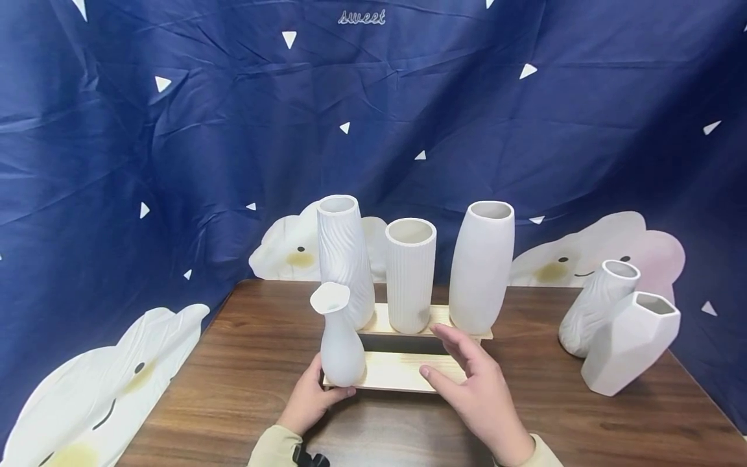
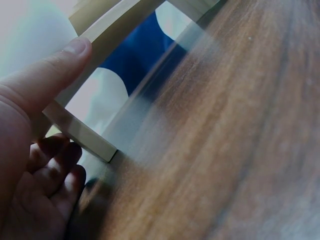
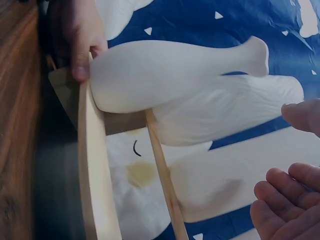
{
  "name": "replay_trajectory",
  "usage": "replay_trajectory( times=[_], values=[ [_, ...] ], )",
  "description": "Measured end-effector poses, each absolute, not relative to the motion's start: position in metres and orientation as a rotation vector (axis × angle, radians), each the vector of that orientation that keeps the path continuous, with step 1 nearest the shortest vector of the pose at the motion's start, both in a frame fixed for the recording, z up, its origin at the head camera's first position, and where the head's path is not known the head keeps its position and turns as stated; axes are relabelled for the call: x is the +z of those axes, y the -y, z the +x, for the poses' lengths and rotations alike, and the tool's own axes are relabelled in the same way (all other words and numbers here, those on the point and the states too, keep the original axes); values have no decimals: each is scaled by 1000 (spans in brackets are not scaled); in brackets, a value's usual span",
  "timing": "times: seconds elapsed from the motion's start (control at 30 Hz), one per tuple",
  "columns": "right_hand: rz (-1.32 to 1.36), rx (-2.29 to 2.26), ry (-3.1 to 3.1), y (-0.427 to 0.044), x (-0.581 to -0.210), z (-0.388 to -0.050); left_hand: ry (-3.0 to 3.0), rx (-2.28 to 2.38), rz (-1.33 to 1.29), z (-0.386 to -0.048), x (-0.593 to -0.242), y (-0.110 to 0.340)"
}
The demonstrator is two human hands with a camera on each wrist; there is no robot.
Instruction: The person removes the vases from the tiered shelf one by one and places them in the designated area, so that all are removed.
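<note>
- My left hand (image 1: pixel 309 399) grips the wooden stand (image 1: pixel 397 371) by its near left corner, thumb along the front edge; can't tell if it touches the vase.
- Narrow-necked vase (image 1: pixel 343 350) stands just above that thumb, on the stand's lower board; long axis upright, left hand nearer.
- My right hand (image 1: pixel 481 389) holds nothing, fingers spread, well right of the vase.
- Vase: matte white, smooth, rounded belly, slim neck, flared wavy lip.
</note>
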State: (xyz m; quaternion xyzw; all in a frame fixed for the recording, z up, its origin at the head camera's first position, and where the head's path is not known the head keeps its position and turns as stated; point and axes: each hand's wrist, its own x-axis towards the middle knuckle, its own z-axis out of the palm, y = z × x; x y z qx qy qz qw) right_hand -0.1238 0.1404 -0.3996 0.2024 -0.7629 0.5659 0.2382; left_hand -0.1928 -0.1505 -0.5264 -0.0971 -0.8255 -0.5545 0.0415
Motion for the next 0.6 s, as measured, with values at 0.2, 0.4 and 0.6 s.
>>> replay_trajectory(
  times=[0.2, 0.4, 0.6],
  values=[
    [586, 1565, 2132, -129, -404, -127, 2526, -1685, -300, -193, -526, 150],
    [559, 1607, 2186, -117, -410, -129, 2517, -1681, -326, -194, -526, 150],
    [573, 1650, 2197, -106, -417, -132, 2519, -1669, -325, -194, -528, 150]
  ],
)
